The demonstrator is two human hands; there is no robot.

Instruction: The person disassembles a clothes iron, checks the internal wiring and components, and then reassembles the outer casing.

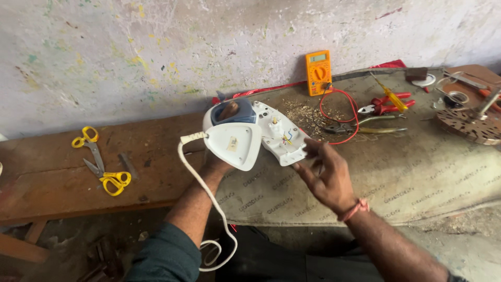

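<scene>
Two yellow-handled scissors point(102, 162) lay on the wooden bench point(47, 183). Left hand point(222, 156) gripped the white iron point(245, 133) by its handle, raised above the bench, cord point(209, 209) hanging. Right hand point(326, 175), fingers loosely spread, touched the opened base. Judged heavyish, rigid; exposed wires fragile, so hold by the handle. Orange meter point(318, 72) stood beyond.

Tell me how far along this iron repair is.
Done: the iron is opened, its inner wires exposed. In hand: the left hand grips the handle, the right hand touches the open body. Left: closing it; meter and pliers lie unused.
</scene>
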